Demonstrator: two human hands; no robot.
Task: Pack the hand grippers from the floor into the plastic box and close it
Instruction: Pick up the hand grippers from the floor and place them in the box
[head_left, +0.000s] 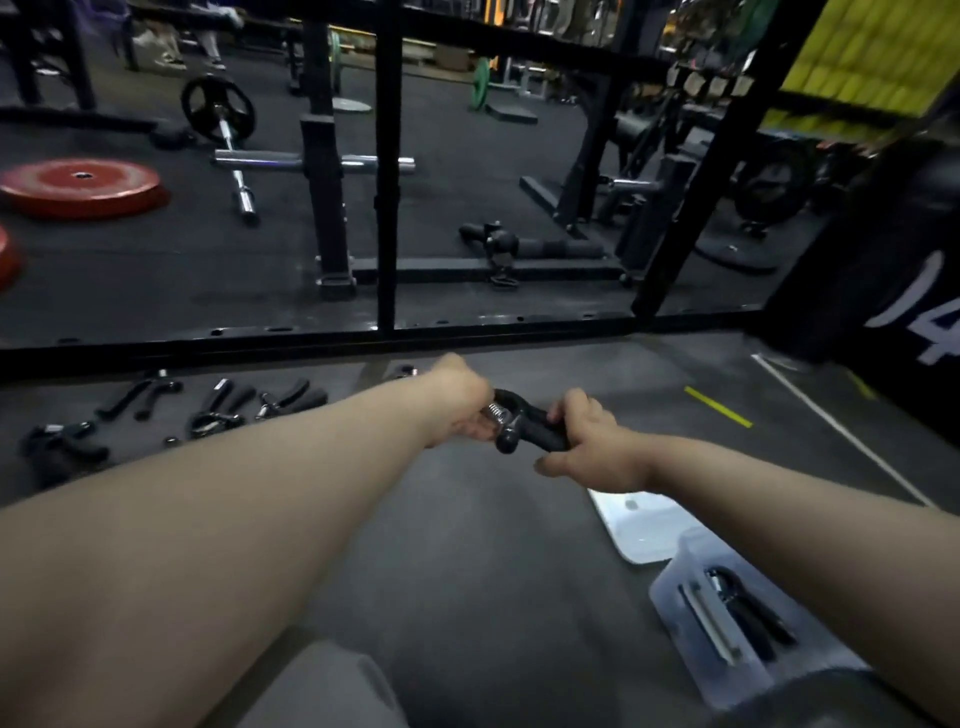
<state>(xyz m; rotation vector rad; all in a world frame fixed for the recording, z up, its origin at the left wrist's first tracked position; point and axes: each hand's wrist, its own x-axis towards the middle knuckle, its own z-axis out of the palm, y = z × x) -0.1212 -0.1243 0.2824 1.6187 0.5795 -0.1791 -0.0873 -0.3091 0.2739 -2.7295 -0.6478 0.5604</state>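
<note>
A black hand gripper (522, 428) with a steel spring is held in the air between both hands, above the floor (467, 530) in the middle of the scene. The left hand (460, 402) has its grip closed round the spring end. The right hand (592, 447) has its grip wrapped round one handle, probably so the piece can pass from the hand nearest the pile to the hand nearest the container. The plastic box (675, 597) stands open, near and to the right, with at least one packed gripper (748, 613) lying inside. Its lid (639, 530) lies flat on the floor just beyond it, out of the way for loading. Several other hand grippers (218, 410) wait in a loose row on the floor to the left, in front of a black rack (387, 208), so packing looks well short of done.
</note>
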